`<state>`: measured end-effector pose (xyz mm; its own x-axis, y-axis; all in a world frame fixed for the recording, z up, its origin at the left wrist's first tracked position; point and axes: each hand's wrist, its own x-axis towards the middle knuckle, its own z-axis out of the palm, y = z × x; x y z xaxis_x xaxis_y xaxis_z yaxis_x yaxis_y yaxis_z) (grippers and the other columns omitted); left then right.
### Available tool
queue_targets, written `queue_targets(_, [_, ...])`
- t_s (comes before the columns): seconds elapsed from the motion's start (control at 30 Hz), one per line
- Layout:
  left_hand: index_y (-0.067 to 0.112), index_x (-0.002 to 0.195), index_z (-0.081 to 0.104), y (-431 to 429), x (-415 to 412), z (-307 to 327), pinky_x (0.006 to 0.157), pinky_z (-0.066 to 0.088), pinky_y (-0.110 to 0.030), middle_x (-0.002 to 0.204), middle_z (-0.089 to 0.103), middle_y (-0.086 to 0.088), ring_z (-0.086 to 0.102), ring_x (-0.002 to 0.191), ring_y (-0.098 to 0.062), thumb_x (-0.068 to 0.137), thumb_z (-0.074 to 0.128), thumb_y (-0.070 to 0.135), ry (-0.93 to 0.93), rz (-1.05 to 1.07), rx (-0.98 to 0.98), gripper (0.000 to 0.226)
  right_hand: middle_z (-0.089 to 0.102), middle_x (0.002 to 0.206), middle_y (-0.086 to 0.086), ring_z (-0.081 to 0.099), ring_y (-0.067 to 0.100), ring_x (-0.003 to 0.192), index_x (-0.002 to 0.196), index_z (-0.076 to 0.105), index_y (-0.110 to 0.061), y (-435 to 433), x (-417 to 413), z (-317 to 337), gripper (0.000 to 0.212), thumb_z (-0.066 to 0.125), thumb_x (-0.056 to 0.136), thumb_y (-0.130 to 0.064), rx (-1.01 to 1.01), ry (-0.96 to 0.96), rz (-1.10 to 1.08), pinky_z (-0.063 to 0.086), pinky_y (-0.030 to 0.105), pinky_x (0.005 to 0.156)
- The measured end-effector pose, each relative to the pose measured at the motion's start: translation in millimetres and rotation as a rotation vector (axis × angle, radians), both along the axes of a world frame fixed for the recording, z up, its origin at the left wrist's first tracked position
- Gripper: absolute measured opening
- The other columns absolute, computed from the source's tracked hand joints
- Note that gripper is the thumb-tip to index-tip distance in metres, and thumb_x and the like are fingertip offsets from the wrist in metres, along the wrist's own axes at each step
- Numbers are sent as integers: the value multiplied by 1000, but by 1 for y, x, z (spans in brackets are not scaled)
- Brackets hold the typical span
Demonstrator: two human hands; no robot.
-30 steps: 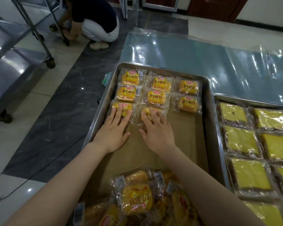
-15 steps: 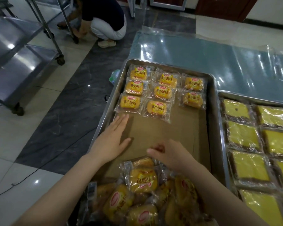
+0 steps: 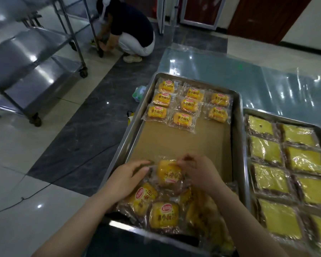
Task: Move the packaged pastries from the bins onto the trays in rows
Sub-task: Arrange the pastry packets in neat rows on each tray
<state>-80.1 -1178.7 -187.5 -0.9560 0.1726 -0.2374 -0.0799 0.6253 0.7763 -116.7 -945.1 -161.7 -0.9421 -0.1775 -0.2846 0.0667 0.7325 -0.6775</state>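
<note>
The tiled floor (image 3: 17,149) runs off to the left, where a steel rack (image 3: 26,71) on castors stands well apart from the work. The counter (image 3: 230,75) is covered in shiny plastic film and carries two steel trays side by side, their rims just beside each other. The right tray (image 3: 285,118) is packed with flat yellow cakes (image 3: 267,151) in clear wrap. Beyond the counter a person (image 3: 132,32) crouches at the foot of a second rack.

The left tray (image 3: 237,145) is lined with cardboard (image 3: 183,143). A loose pile (image 3: 163,216) of wrapped pastries crowds its near end. Eight more lie in rows (image 3: 187,105) at the far end, three, three and two. Bare cardboard lies between pile and rows.

Both hands are at the top of the pile. The left hand (image 3: 126,179) curls its fingers on the left edge of one pack (image 3: 168,173). The right hand (image 3: 198,173) pinches that pack's far right corner. The pack lies upside down to the wearer, touching the packs under it. A thin cable (image 3: 44,186) trails over the floor.
</note>
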Motion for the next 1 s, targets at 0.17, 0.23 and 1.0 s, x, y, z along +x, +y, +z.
queue_targets(0.17, [39,93,65,17,10,21,68,48,-17,84,69,14,63,79,3,91,52,35,11,164,210,14,66,74,-10,63,3,65,82,55,-32,-12,20,16,6,58,87,-31,-245,113,-65,52,20,55])
queue_targets(0.23, [32,85,70,23,13,27,64,48,-21,80,71,10,65,72,-3,91,54,32,28,288,305,17,70,84,-10,67,6,72,95,57,-26,-12,28,18,10,61,86,-29,-513,35,-224,55,23,59])
queue_targets(1.0, [29,85,67,24,2,60,48,38,-13,53,57,24,54,51,3,93,54,27,432,210,31,16,71,88,-8,65,2,78,112,62,-22,11,43,55,34,72,81,-13,-471,39,-233,53,19,66])
